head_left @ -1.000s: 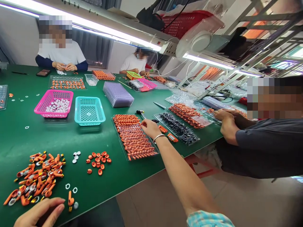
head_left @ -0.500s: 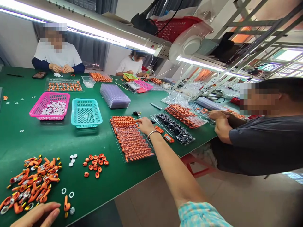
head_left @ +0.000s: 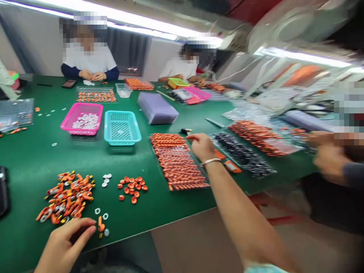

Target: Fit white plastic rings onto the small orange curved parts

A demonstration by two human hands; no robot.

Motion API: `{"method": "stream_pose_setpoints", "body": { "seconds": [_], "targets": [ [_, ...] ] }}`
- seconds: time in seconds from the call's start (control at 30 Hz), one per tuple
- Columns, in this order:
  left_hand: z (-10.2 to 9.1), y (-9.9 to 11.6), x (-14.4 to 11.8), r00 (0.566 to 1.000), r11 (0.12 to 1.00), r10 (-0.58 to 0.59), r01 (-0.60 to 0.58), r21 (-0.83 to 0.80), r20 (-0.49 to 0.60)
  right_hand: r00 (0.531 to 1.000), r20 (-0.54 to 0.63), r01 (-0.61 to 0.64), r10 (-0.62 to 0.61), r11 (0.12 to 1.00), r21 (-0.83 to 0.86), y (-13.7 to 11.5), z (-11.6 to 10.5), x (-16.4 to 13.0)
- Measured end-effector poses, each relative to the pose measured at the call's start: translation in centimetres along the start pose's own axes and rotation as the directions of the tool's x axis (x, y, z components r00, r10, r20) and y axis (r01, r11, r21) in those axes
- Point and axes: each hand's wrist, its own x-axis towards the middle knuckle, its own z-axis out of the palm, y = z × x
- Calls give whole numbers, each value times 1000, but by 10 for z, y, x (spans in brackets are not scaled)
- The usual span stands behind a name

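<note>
My right hand point(head_left: 201, 146) reaches to the upper right corner of a clear tray point(head_left: 196, 185) filled with rows of orange earbud-shaped parts point(head_left: 179, 163). Its thumb and index finger pinch one such part at the tray's edge, mostly hidden by the fingers. My left hand point(head_left: 72, 237) hovers low at the table's front, fingers curved, thumb and index tips slightly apart with nothing visible between them. Just right of it lie one orange earbud part point(head_left: 101, 224), two white rings point(head_left: 97, 211) and a small clear disc point(head_left: 106, 232). Behind it is a loose heap of orange parts point(head_left: 71, 195).
Orange cups point(head_left: 132, 185) and white discs point(head_left: 105, 181) lie mid-table. Farther back are a pink basket point(head_left: 65, 123), a turquoise basket point(head_left: 122, 142) and stacked purple trays point(head_left: 157, 108). A tray of black parts point(head_left: 241, 153) stands right. Co-workers sit across point(head_left: 89, 57) and at right point(head_left: 330, 151).
The camera view has turned, shifting the table contents rightward and slightly up. Both hands keep about the same places beside the parts; the left hand shows more fully.
</note>
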Motion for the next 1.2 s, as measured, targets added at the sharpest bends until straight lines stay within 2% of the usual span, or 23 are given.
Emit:
{"method": "stream_pose_setpoints", "body": {
  "seconds": [0.1, 0.13, 0.17, 0.2, 0.23, 0.27, 0.3, 0.33, 0.37, 0.43, 0.53, 0.63, 0.73, 0.83, 0.9, 1.03, 1.1, 1.2],
  "targets": [
    [-1, 19, 2, 993, 999, -48, 47, 7, 105, 982, 27, 179, -187, 965, 191, -56, 7, -59],
    [-1, 23, 3, 991, 998, -68, 67, 14, 114, 957, 68, 255, -282, 930, 266, -79, 11, -84],
    [-1, 25, 3, 989, 996, -87, 85, 20, 124, 903, 110, 353, -415, 863, 362, -103, 15, -111],
    [-2, 26, 2, 987, 995, -99, 96, 25, 128, 764, 130, 495, -632, 703, 510, -126, 20, -136],
    [-2, 26, 1, 986, 994, -107, 104, 26, 127, 633, 120, 569, -765, 565, 598, -147, 26, -159],
    [-3, 25, 0, 986, 994, -111, 109, 24, 123, 532, 105, 625, -840, 474, 620, -164, 33, -178],
    [-4, 24, -2, 986, 993, -114, 112, 20, 118, 455, 112, 675, -883, 425, 603, -178, 40, -192],
    [-5, 22, -4, 987, 993, -116, 115, 16, 114, 408, 137, 705, -903, 407, 580, -187, 48, -201],
    [-6, 20, -6, 987, 993, -119, 119, 11, 111, 396, 149, 718, -906, 406, 565, -193, 54, -207],
    [-7, 18, -10, 984, 990, -137, 139, -11, 110, 430, 156, 702, -889, 438, 562, -194, 64, -208],
    [-4, 18, -16, 976, 975, -188, 198, -98, 110, 547, 149, 609, -823, 514, 604, -187, 66, -205],
    [5, 24, -20, 958, 927, -247, 277, -255, 142, 685, 173, 433, -708, 587, 684, -184, 57, -209],
    [15, 34, -21, 941, 846, -270, 333, -416, 205, 768, 222, 226, -601, 578, 784, -186, 45, -220],
    [19, 44, -20, 926, 780, -282, 374, -502, 251, 821, 261, 59, -508, 530, 846, -187, 37, -229],
    [19, 50, -19, 914, 736, -306, 404, -543, 266, 848, 272, -2, -456, 509, 861, -187, 35, -233],
    [17, 56, -18, 900, 679, -334, 436, -590, 281, 875, 245, 12, -417, 525, 851, -187, 34, -238],
    [16, 57, -19, 928, 740, -296, 373, -560, 228, 889, 199, 75, -413, 560, 825, -187, 33, -239],
    [16, 58, -22, 991, 898, -128, 132, -421, 37, 880, 116, 218, -460, 609, 763, -189, 33, -242]
  ]
}}
